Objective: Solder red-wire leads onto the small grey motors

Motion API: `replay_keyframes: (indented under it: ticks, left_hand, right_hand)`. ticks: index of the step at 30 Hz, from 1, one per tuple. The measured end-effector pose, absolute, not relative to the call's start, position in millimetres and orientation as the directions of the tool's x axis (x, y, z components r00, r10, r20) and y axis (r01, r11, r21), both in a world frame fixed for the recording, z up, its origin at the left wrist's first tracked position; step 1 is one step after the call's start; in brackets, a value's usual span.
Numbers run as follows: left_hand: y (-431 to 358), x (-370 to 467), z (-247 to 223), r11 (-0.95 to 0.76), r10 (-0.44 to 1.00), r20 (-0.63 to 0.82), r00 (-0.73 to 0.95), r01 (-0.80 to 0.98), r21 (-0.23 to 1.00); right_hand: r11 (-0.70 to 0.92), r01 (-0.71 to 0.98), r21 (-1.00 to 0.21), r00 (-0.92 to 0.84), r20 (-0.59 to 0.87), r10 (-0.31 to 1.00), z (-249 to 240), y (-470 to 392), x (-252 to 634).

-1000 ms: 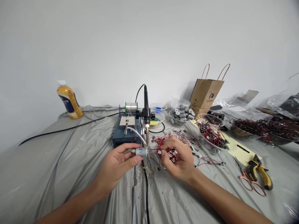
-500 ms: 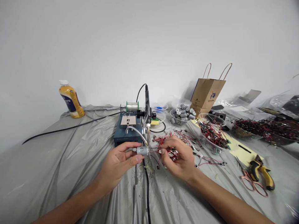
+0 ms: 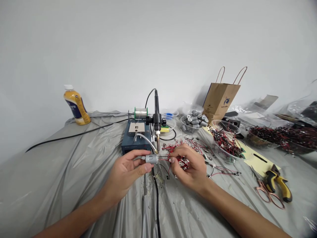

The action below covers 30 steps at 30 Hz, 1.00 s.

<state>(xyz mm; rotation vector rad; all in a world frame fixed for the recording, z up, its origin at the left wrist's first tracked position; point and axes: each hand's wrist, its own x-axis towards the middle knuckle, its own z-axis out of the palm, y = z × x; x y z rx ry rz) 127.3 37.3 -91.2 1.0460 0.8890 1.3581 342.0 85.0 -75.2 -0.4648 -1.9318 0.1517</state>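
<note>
Between the thumb and fingers of my left hand (image 3: 128, 169) lies a small grey cylindrical motor (image 3: 150, 159), its terminal end facing right. My right hand (image 3: 189, 165) pinches thin red and black wires (image 3: 163, 157) that run to that end. Just above the terminals stands the tip of a soldering iron (image 3: 158, 137), held upright in a clamp. A solder feed tube (image 3: 146, 140) curves down to the same spot; whether the tip touches the terminal is too small to tell. Under and behind my right hand spreads a pile of red and black wires (image 3: 174, 147) with small parts.
A blue soldering station (image 3: 136, 145) with a solder spool (image 3: 141, 113) stands behind my left hand. Back right are a bowl of motors (image 3: 194, 122), a bowl of wires (image 3: 226, 142) and a paper bag (image 3: 220, 99). Scissors (image 3: 268, 195) and pliers (image 3: 279, 183) lie right; a bottle (image 3: 77, 105) stands left.
The soldering iron has swung from a slanted, edge-on look to facing straight on, its clamp turned slightly. Both hands keep nearly the same place and hold.
</note>
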Motion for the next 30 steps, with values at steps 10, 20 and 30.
replay_keyframes:
  ticks: [10,20,30]
  left_hand:
    - [36.3,128.4,-87.9,-0.072,0.995,0.090,0.038,-0.338,0.939]
    - [36.2,128.9,-87.6,-0.078,0.995,0.092,0.023,-0.352,0.933]
    - [35.9,130.5,-85.2,-0.081,0.995,0.097,0.025,-0.363,0.928]
  right_hand:
    - [0.913,0.256,-0.318,-0.336,0.856,0.392,-75.3,84.8,342.0]
    - [0.914,0.245,-0.323,-0.339,0.855,0.392,-75.8,85.6,341.6]
    - [0.913,0.239,-0.331,-0.342,0.851,0.398,-78.2,86.2,341.8]
